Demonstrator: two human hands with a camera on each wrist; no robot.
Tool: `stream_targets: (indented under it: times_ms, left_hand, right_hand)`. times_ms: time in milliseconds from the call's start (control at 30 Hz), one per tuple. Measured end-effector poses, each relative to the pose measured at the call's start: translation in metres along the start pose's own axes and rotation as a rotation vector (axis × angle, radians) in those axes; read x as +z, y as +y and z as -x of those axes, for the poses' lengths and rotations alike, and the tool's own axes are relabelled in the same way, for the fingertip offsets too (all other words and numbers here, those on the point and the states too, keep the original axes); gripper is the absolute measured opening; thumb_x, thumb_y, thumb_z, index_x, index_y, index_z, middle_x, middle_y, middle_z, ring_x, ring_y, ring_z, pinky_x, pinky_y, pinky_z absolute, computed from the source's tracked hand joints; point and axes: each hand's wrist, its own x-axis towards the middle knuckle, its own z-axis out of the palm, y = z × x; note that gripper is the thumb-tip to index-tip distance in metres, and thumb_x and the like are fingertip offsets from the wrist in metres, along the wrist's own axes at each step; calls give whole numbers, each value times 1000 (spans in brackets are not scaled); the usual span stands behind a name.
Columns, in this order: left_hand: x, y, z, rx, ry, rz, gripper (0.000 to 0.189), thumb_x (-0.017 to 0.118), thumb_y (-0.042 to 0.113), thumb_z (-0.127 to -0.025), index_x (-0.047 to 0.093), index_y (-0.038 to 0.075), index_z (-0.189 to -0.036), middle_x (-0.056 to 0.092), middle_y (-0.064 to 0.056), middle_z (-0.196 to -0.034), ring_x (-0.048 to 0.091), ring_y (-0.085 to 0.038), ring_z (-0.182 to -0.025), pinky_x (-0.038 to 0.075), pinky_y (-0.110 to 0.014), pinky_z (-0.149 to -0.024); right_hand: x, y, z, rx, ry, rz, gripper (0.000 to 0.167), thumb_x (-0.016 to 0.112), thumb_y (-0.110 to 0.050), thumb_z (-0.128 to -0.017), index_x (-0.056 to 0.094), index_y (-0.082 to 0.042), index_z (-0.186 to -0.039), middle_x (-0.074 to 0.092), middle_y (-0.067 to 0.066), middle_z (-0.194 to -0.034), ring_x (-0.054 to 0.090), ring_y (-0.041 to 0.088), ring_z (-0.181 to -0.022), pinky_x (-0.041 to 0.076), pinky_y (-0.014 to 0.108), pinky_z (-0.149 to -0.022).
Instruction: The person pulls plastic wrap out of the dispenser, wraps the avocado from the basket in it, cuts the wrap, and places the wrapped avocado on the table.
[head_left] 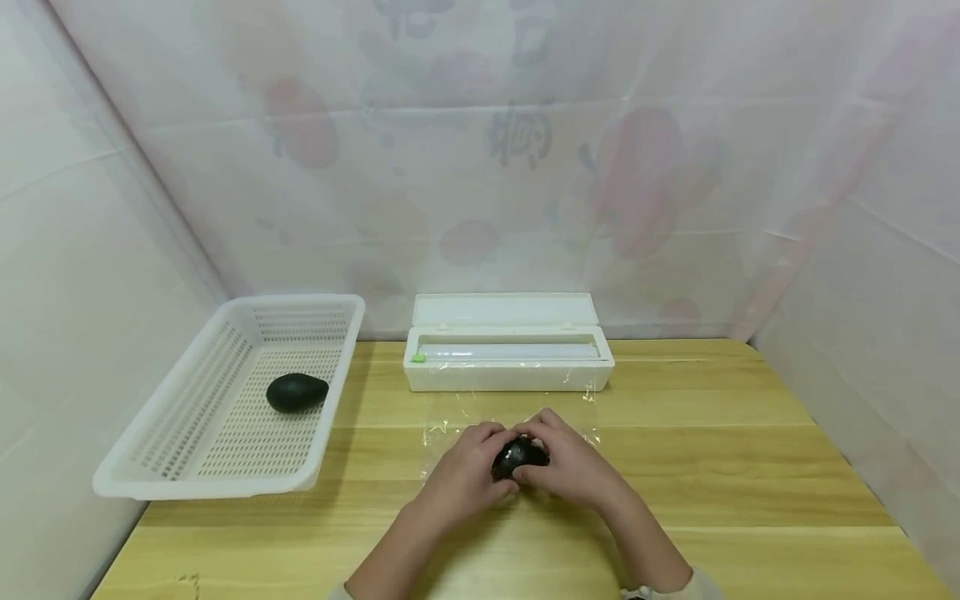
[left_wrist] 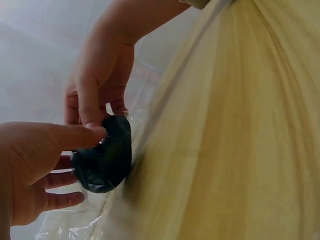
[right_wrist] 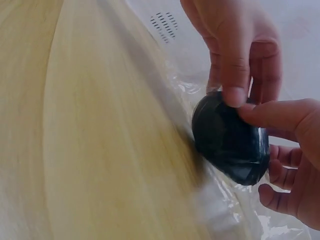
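A dark avocado [head_left: 517, 456] with a glossy film over its skin lies between both hands near the table's front. My left hand [head_left: 467, 471] grips its left side, thumb nearest me and fingers behind. From the right, my right hand [head_left: 573, 468] pinches it between thumb and fingers. Clear plastic wrap [head_left: 517, 406] stretches from the dispenser box toward the hands, its crinkled edges catching light. In the right wrist view, the avocado [right_wrist: 230, 140] shows shiny folds of wrap around its end, and loose film hangs beyond it.
Behind the hands stands a white wrap dispenser [head_left: 510, 380], lid raised, with a roll inside and a green slider [head_left: 418, 357] at its left. At left, a white perforated basket [head_left: 210, 486] holds another avocado [head_left: 296, 392]. Pale printed sheets [head_left: 465, 192] enclose the wooden table [head_left: 720, 467].
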Motion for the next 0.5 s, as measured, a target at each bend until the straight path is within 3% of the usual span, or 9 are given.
stream_targets:
  times_ms: [133, 300, 500]
  left_hand:
    - [3, -3, 0, -4, -26, -6, 59, 81, 22, -81, 57, 10, -134, 57, -5, -131, 53, -21, -124, 47, -36, -104]
    - [8, -6, -1, 16, -2, -44, 56, 79, 23, -85, 56, 10, -134, 56, -6, -132, 52, -23, -125, 47, -37, -105]
    - [10, -7, -4, 14, -27, -82, 55, 72, 26, -90, 52, 8, -138, 54, -9, -135, 50, -25, -127, 46, -39, -105]
  right_hand:
    - [0, 2, -1, 6, 3, -16, 44, 78, -29, -83, 65, -24, -125, 52, -10, -107, 53, 10, -95, 48, 33, -85]
    - [0, 4, -2, 26, 5, -36, 52, 76, -32, -86, 61, -18, -133, 54, -9, -111, 54, 12, -97, 47, 35, -84]
    - [-4, 8, -2, 31, -4, -81, 58, 75, -28, -87, 55, -15, -139, 58, -4, -118, 54, 17, -92, 47, 30, -76]
